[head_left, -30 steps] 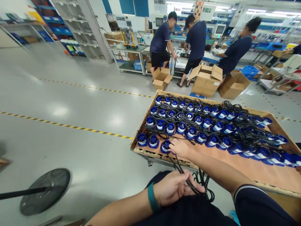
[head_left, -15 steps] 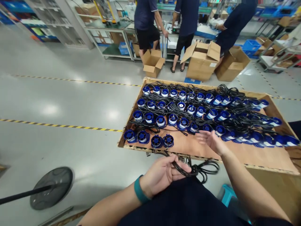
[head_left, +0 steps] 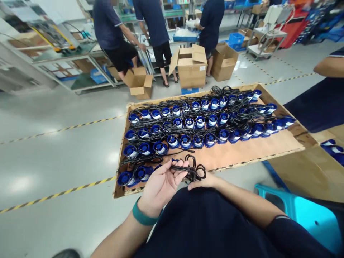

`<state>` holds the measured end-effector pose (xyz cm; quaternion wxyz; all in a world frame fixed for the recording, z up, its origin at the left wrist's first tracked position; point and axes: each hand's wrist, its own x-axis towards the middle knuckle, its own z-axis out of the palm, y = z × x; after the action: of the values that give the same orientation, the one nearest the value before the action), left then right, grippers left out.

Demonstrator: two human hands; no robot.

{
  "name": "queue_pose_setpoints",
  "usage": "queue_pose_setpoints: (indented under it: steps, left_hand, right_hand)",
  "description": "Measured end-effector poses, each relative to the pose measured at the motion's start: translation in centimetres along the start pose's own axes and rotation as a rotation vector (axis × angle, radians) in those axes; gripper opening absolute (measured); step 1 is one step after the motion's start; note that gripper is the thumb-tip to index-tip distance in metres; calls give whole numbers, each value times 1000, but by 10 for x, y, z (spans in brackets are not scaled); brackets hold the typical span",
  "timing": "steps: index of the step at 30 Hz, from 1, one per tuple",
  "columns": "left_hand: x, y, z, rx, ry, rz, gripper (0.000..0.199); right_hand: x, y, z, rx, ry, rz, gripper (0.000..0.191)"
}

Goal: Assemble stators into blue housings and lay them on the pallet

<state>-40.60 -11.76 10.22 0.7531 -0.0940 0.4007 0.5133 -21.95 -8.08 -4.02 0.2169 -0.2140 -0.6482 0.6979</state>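
A looped bundle of black cable (head_left: 191, 172) hangs in front of my body, above the near edge of the shallow wooden-rimmed tray (head_left: 268, 157). My left hand (head_left: 166, 181), palm up with a green wristband, has its fingers curled round the bundle's left part. From the right, my right hand (head_left: 202, 182) meets the bundle's lower right end, its thumb along the underside; the other fingers are mostly hidden behind the loops. Just beyond my hands, blue round fan-like units (head_left: 185, 140) stand in rows in the tray, coiled black cables (head_left: 177, 128) lying between them. My left hand partly covers the nearest row.
A turquoise stool (head_left: 303, 215) is at my right, beside brown cardboard (head_left: 303, 172). Open cardboard boxes (head_left: 192, 70) stand beyond the tray. Several people (head_left: 153, 25) are at benches behind them, and another person's arm (head_left: 330, 68) shows at the right edge.
My right hand has come down and left from over the tray to the cable bundle. My left hand still holds the cable. The view has turned right.
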Motion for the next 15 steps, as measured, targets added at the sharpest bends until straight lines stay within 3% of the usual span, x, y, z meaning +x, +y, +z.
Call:
queue_pose_setpoints:
  steps: [3, 5, 10, 13, 15]
  left_hand:
    - [14, 14, 1, -12, -21, 103, 31]
    - [27, 26, -1, -31, -20, 156, 33]
    - [52, 49, -19, -22, 47, 216, 41]
    - [48, 40, -36, 55, -22, 190, 52]
    - [34, 22, -50, 188, -111, 164, 64]
  right_hand:
    - [1, 1, -2, -134, 24, 124, 47]
    - [-3, -3, -6, -162, 24, 179, 36]
    - [-12, -43, -37, -119, -90, 285, 32]
    - [-12, -76, -59, 13, -145, 428, 38]
    - [-9, -95, -70, 113, -33, 473, 44]
